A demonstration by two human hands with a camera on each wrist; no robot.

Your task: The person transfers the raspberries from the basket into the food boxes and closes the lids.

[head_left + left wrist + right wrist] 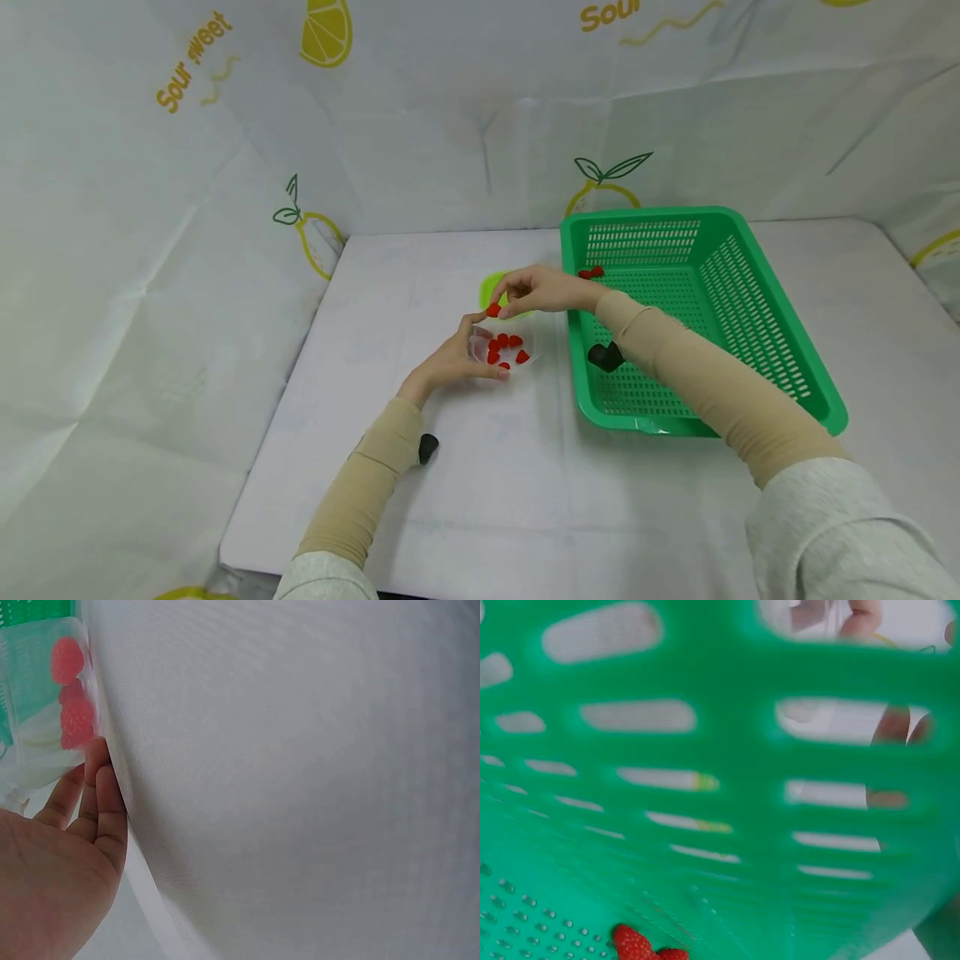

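A small clear plastic tub (pixel 510 360) with several red strawberries (pixel 504 343) stands on the white table. My left hand (pixel 459 358) holds the tub's near side, thumb and fingers round it; in the left wrist view the tub (pixel 45 742) shows past my fingers (pixel 101 802), with red berries (pixel 71 712) inside. My right hand (pixel 534 292) hovers over the tub and pinches one strawberry (pixel 492 310) at its fingertips. A green slotted basket (pixel 757 333) lies to the right with two strawberries (pixel 591 272) in its far left corner; they show again as strawberries (pixel 641 946) under the basket wall (pixel 727 750).
A lime green lid (pixel 491 289) lies just behind the tub, partly hidden by my right hand. White lemon-print sheeting (pixel 187 167) walls the table at the back and left. Bare table (pixel 487 500) lies in front.
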